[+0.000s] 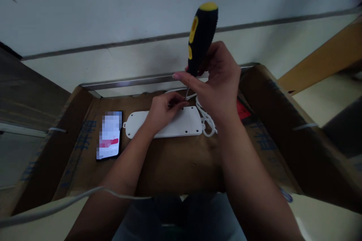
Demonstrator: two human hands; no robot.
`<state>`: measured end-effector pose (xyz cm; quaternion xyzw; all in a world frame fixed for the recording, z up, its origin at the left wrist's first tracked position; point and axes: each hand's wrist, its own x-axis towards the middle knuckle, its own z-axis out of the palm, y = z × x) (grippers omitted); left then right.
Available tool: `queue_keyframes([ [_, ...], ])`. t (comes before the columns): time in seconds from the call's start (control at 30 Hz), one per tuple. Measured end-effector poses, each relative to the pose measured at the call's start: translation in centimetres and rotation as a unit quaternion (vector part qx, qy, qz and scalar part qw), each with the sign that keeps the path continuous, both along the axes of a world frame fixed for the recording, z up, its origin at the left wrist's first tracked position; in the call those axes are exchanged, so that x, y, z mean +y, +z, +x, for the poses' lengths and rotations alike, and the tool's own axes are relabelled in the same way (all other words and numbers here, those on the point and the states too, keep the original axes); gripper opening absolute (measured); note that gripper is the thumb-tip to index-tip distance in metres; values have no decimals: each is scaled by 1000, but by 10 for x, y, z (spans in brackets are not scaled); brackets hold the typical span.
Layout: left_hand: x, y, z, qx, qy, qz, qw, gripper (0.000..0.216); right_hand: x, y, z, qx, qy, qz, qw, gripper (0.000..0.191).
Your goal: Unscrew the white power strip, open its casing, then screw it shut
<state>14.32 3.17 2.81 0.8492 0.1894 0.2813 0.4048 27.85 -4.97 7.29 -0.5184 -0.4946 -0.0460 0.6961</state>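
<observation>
The fingers of your right hand grip the screwdriver, your left hand curls by its tip, hold unclear, on the power strip at three o'clock from the phone, and the leaning tip could slip and poke you.

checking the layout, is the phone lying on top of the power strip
No, the phone lies on the cardboard beside the power strip, clear of it.

The right hand grips an upright black-and-yellow plastic-handled screwdriver; the left hand rests on a flat white plastic power strip.
</observation>
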Motion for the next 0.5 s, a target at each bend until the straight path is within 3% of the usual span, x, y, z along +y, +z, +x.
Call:
queue_keyframes([
  [0.17,0,-1,0,-43,-37,1,998,27,-6,7,-4,15,-12,-7,1000,39],
  [0.27,0,1,1,-53,-50,0,997,27,-8,8,-4,23,20,-1,1000,29],
  [0.4,0,2,1,-58,-18,5,998,20,-10,10,-5,7,102,-30,994,20],
  [0.5,-1,3,2,-61,16,1,998,16,-9,9,-5,-14,82,-46,995,30],
])
